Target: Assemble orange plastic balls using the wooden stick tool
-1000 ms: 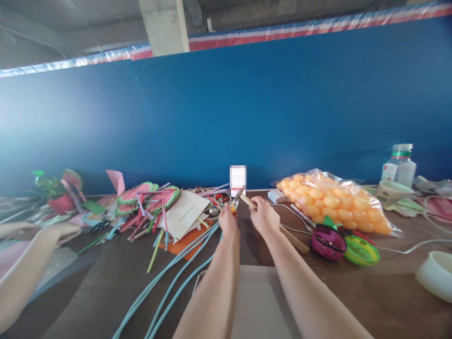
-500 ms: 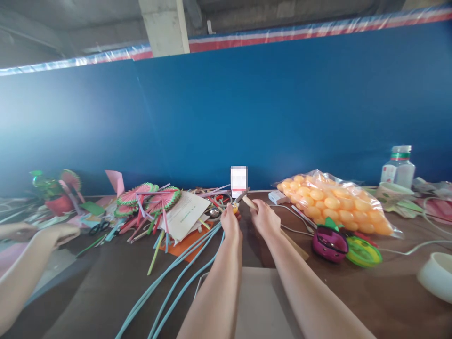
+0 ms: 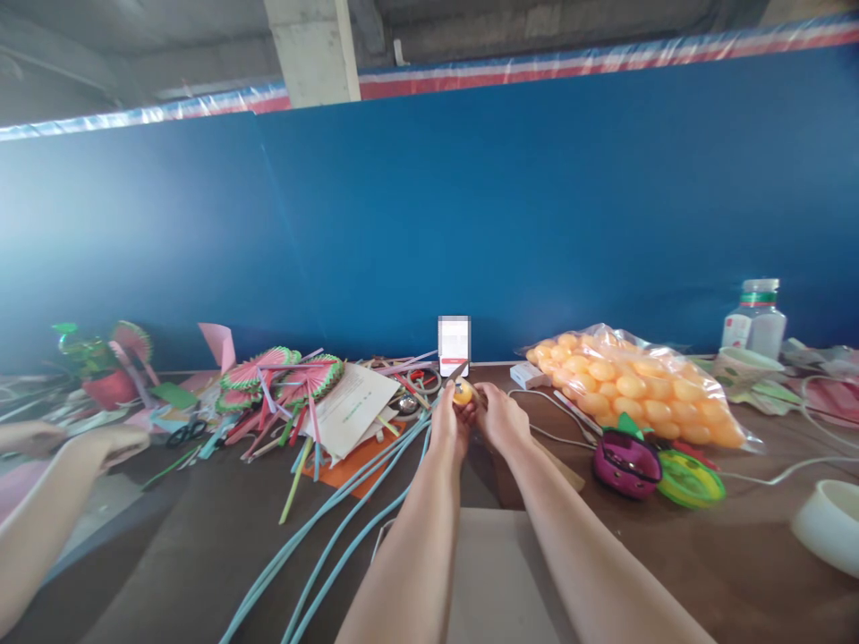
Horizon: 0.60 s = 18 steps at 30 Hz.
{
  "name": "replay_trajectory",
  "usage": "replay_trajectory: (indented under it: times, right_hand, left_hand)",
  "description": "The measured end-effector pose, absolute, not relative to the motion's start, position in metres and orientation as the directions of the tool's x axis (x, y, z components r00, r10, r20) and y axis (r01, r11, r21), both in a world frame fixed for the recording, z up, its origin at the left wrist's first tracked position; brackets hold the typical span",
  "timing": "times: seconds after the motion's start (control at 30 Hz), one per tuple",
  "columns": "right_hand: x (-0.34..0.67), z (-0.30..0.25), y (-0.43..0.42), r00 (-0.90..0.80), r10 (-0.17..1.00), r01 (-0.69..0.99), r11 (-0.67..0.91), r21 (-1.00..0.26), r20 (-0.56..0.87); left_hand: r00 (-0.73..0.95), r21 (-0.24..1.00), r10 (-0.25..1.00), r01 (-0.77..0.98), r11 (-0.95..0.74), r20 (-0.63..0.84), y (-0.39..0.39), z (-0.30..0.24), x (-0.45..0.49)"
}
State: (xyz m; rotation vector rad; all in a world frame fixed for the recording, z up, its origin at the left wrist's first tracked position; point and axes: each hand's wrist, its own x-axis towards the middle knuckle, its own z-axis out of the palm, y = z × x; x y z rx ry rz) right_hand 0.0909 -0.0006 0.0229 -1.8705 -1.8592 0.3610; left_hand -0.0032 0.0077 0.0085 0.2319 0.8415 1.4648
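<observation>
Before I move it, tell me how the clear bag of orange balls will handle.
The clear bag will probably sag, since its thin plastic looks wrinkled. The rounded orange balls showing through it would likely shift when lifted.

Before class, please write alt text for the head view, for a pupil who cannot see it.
A person's left hand holds a small yellow object, the right hand close beside it. Blue tubes and pink fans lie to the left, a bag of orange balls to the right.
</observation>
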Motion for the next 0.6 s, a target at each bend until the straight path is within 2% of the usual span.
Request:
replay_trajectory:
  times: [0.27,0.5,0.6]
  right_hand:
    - [0.092,0.025,-0.002,-0.039,0.985,0.858,0.12,-0.5,0.17]
    - [0.108,0.032,-0.001,-0.078,0.997,0.89,0.079,-0.448,0.022]
    - [0.107,0.031,0.001,-0.06,0.993,0.889,0.1,-0.446,0.103]
  left_hand:
    - [-0.081,0.529,0.941,-0.841,0.112,-0.328,0.006,0.012,-0.008]
    - [-0.275,0.488,0.91,-0.868,-0.096,-0.31,0.011,0.009,-0.015]
    - [-0.307,0.498,0.913,-0.855,-0.142,-0.267,0.011,0.009,-0.015]
